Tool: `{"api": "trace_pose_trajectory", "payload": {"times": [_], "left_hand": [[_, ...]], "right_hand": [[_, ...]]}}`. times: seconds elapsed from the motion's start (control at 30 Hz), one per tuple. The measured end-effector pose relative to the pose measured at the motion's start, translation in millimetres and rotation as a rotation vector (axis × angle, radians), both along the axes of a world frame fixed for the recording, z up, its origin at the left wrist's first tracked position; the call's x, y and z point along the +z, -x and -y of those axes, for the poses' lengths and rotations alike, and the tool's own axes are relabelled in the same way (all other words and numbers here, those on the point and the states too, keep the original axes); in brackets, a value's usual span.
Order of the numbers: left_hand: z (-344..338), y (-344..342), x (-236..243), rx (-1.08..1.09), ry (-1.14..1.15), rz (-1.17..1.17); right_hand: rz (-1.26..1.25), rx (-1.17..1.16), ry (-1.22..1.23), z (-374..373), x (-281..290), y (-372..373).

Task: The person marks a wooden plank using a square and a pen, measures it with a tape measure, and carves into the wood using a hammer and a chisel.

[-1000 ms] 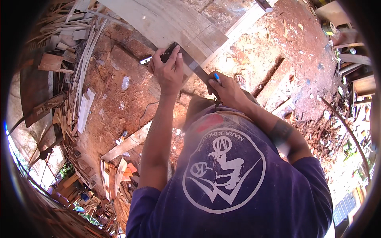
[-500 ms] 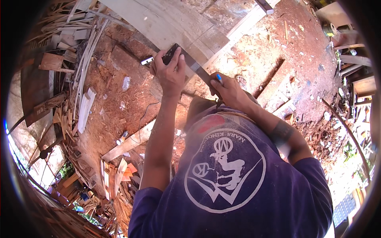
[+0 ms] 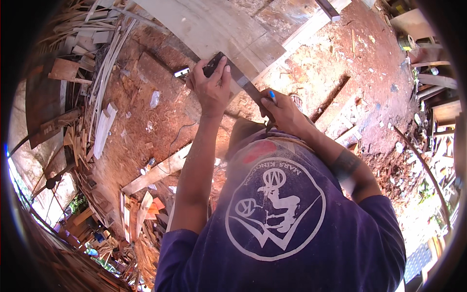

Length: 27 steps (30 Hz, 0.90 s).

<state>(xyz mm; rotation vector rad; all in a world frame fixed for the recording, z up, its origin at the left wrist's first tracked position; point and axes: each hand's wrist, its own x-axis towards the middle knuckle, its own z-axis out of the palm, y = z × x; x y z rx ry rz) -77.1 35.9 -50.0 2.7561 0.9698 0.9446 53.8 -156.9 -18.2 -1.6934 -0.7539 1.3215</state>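
Note:
My left hand is closed round a black block at the near edge of a pale wooden board. From beside that block a long dark strip runs down and right toward my body. My right hand grips the near end of this strip. A blue-ended pen sticks up between its thumb and forefinger; the rest of the pen is hidden. Just left of my left hand shows a small silvery piece with dark slots; whether it joins the block, I cannot tell.
Thin offcuts are heaped along the left, with more scrap wood at the lower left. A plank lies on the reddish dirt floor. A dark bar juts in at the top. Timber lines the right side.
The whole view has shifted slightly. Both hands keep the same grip on the block and the strip, with hardly any movement against the board.

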Motion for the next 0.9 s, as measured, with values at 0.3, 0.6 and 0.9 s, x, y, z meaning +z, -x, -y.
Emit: {"api": "trace_pose_trajectory", "payload": {"times": [0.3,0.6,0.9], "left_hand": [[1,1,-2,0.007,0.029,0.025],[2,2,0,0.006,0.038,0.023],[-3,2,-7,0.027,0.030,0.051]], "right_hand": [[-0.051,-0.008,-0.030,-1,-1,1],[-0.004,0.030,-0.172,1,-17,3],[-0.122,-0.033,-0.048,-1,-21,6]]}}
